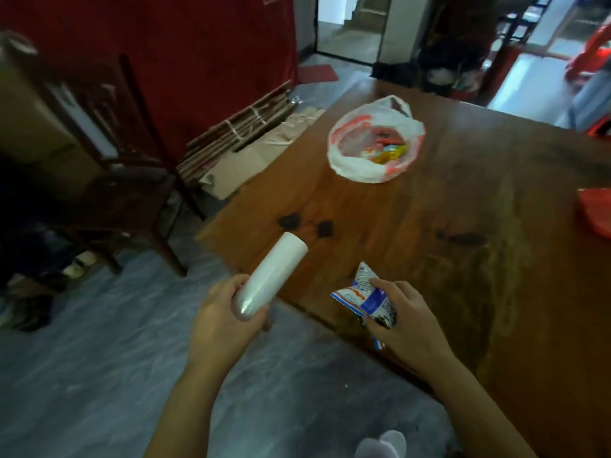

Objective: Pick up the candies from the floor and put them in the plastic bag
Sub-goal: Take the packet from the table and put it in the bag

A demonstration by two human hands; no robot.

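Observation:
A white and red plastic bag [350, 166] lies open on the wooden table [446, 226], with several colourful candies [386, 152] inside it. My left hand [224, 319] grips a white cylindrical roll [274, 276] that points up toward the table's near corner. My right hand [400, 319] holds a blue, white and red candy packet [363, 297] just over the table's near edge. Both hands are well short of the bag.
A dark wooden chair [109, 180] stands at the left. Flattened cardboard [238, 143] leans against a red wall beyond the table. A red object [595, 209] lies at the table's right edge. Shoes [79, 262] sit on the grey floor.

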